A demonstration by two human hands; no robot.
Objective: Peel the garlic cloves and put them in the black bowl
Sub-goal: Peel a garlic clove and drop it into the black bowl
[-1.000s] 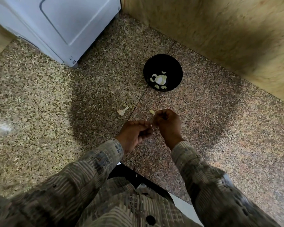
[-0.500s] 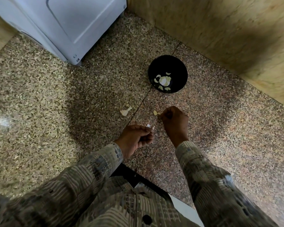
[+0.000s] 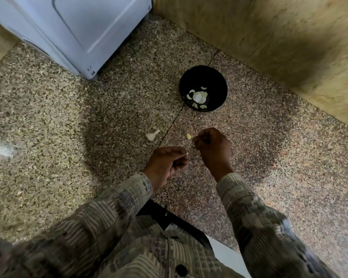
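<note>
The black bowl (image 3: 219, 77) stands on the speckled stone counter and holds several peeled cloves around a white piece. Nearer me, my left hand (image 3: 167, 165) curls round a garlic clove (image 3: 187, 153), of which only a pale tip shows at the fingertips. My right hand (image 3: 213, 147) is a little ahead of the left one, its fingers curled and pinching a thin pale sliver of garlic skin (image 3: 192, 138). A small yellowish garlic piece (image 3: 188, 136) lies on the counter just beyond those fingertips. The two hands are apart.
A scrap of garlic stem and skin (image 3: 152, 135) lies left of the hands. A white appliance (image 3: 78, 27) fills the back left. A beige stone wall (image 3: 279, 37) runs along the back right. The counter's front edge (image 3: 189, 215) is right at my body.
The hands were joined on the clove; now the right hand has pulled away forward toward the small piece on the counter, while the left hand keeps the clove.
</note>
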